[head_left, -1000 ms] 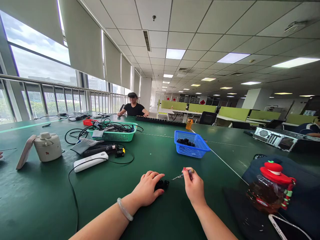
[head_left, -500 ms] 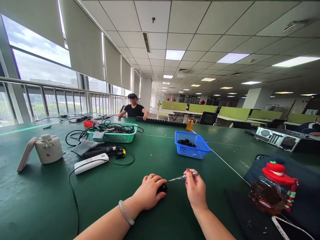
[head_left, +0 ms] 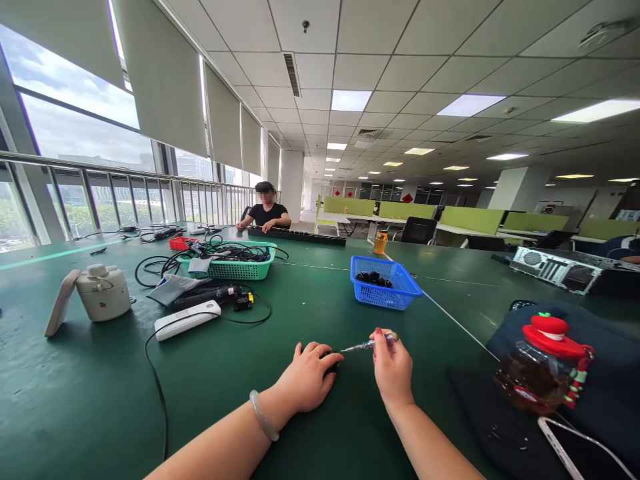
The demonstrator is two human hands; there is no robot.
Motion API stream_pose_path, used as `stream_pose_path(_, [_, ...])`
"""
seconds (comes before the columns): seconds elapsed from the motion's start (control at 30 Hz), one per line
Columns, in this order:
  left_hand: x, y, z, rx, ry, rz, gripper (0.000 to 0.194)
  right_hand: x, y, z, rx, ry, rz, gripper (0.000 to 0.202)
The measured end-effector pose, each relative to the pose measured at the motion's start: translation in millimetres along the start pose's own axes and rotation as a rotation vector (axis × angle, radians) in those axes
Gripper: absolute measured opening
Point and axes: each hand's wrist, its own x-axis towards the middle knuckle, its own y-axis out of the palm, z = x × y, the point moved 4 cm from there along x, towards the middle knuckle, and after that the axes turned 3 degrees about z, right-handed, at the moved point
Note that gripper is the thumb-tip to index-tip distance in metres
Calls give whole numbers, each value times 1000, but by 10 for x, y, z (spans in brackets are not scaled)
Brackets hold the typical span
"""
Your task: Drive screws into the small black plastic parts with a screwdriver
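My left hand [head_left: 313, 375], wearing a ring and a pale bangle, curls over a small black rounded object [head_left: 333, 365] and holds it against the green table. Most of that object is hidden beneath the fingers, so its kind is unclear. To the right, my right hand [head_left: 391, 367] pinches the clear handle of a slim screwdriver [head_left: 359, 347]. The screwdriver lies almost level, its thin tip pointing left to the edge of the black object; whether they touch I cannot tell. Beyond my hands, a blue basket [head_left: 393, 300] has black pieces [head_left: 374, 279] in it.
A green basket [head_left: 250, 269] of black cables and a white power strip [head_left: 187, 321] are at left, near a jug [head_left: 104, 293]. A red-lidded jar [head_left: 543, 373] and a phone [head_left: 583, 450] sit right. Across the table, a person [head_left: 267, 210] sits behind a long black bar [head_left: 300, 236].
My left hand and the black object have shifted slightly right. The screwdriver tip stays close to the object. The far person's hand and the long black bar have moved left; the view has tilted slightly.
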Motion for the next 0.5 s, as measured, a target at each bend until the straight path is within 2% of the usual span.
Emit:
stream_pose_path(0.13, [6, 19, -19, 14, -5, -16, 32, 23, 2, -20, -3, 37, 47, 47])
stream_pose_path(0.27, [30, 1, 107, -14, -47, -82, 18, 45, -25, -37, -26, 67, 29, 47])
stream_pose_path(0.4, [-33, -107, 449, -22, -210, -160, 10, 71, -56, -44, -24, 88, 14, 51])
stream_pose_path(0.5, [-196, -236, 770, -14, -290, -198, 22, 92, -73, -45, -21, 81, 4, 52])
